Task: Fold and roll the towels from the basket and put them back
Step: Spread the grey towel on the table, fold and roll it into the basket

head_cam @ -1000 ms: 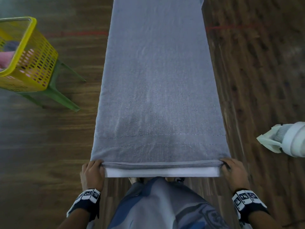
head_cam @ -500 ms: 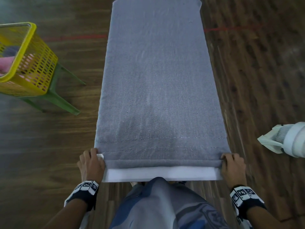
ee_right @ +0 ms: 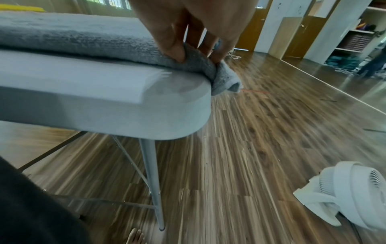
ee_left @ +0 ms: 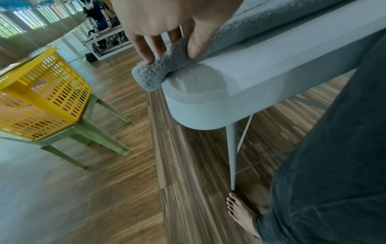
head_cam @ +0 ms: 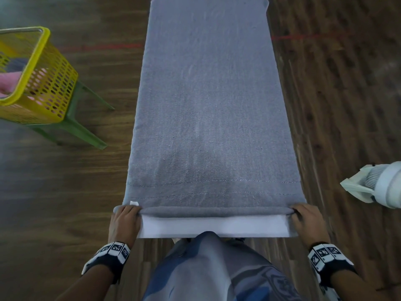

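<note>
Since a second ago the near edge of the towel has curled further away from the person into a thin roll, baring more of the white bench in front of it, and a white label now shows at the left end.

The grey towel lies folded lengthways along the bench and covers almost all of it beyond the roll. The yellow basket, with something pink inside, stands on a green stool well to the left of the bench; a white fan sits on the floor to the right of it.

The left hand pinches the left end of the roll between thumb and fingers; the right hand pinches the right end likewise.

Rolling has only just begun. Next, I judge, both hands must push the roll forward evenly along the bench, keeping it tight and its ends level.
</note>
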A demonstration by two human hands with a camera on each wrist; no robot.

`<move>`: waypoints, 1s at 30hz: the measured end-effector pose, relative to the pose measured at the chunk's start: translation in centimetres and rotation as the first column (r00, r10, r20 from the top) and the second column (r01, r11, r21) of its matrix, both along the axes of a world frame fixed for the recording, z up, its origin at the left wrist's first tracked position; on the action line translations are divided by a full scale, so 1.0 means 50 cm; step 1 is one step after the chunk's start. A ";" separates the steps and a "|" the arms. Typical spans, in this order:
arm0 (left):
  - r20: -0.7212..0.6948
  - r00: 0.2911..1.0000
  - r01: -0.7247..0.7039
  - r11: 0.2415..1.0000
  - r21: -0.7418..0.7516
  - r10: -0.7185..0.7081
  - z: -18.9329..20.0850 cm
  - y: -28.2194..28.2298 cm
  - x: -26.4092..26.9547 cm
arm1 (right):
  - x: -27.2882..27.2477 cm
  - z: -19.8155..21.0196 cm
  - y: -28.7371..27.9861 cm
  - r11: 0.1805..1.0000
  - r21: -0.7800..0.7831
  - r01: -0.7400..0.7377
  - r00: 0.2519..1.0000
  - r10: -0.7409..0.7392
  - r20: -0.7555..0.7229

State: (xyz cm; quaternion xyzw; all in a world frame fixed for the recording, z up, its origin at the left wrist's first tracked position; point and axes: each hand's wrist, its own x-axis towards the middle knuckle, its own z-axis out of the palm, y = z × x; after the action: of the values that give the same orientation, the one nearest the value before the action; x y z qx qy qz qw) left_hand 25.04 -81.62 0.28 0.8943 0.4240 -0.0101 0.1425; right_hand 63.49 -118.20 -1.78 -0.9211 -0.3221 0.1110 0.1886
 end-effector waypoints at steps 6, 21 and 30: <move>-0.239 0.971 -0.025 0.999 0.023 0.030 0.021 0.009 0.030 | 0.010 0.006 0.033 0.971 -0.231 0.055 0.994 -0.033 0.100; 0.055 0.998 -0.017 0.994 -0.106 0.023 0.017 0.010 0.035 | 0.003 -0.003 0.025 0.998 -0.054 -0.044 0.997 0.047 0.063; -0.303 0.952 0.021 0.995 -0.098 -0.050 0.022 0.036 0.050 | 0.014 0.004 0.040 0.954 -0.300 0.023 0.986 0.028 0.165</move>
State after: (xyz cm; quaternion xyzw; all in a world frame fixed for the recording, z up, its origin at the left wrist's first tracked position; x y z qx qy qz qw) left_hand 27.53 -79.81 1.38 0.8820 0.4237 -0.1704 0.1166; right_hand 64.19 -116.20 -1.58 -0.9446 -0.3174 0.0814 0.0182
